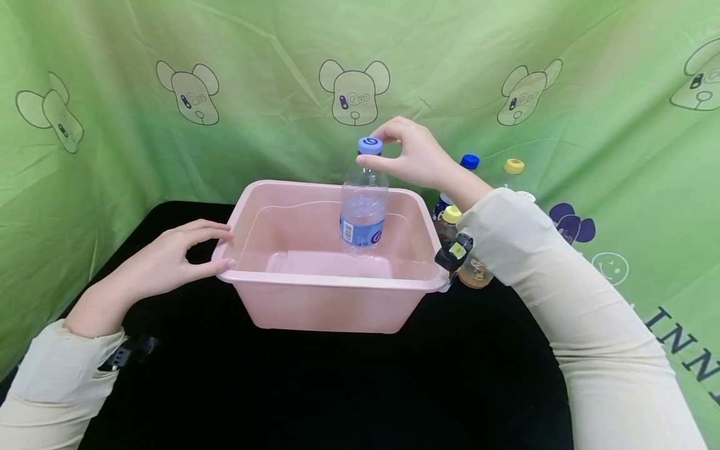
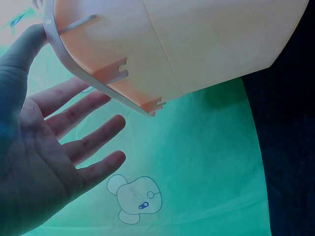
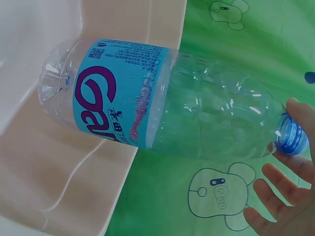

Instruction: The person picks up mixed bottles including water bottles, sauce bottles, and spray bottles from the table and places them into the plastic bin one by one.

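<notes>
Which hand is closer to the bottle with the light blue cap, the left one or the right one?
Right. The right hand pinches the bottle near its cap; the left hand is farther away, at the pink tub's left end.

The left hand (image 1: 180, 253) is held forward, fingers extended and thumb apart; the right hand (image 1: 413, 153), raised higher, pinches between thumb and forefinger, the right arm (image 1: 590, 325) angled inward

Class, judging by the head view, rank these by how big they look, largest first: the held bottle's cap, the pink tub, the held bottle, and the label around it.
1. Pink tub
2. Held bottle
3. Blue label
4. Blue cap
</notes>
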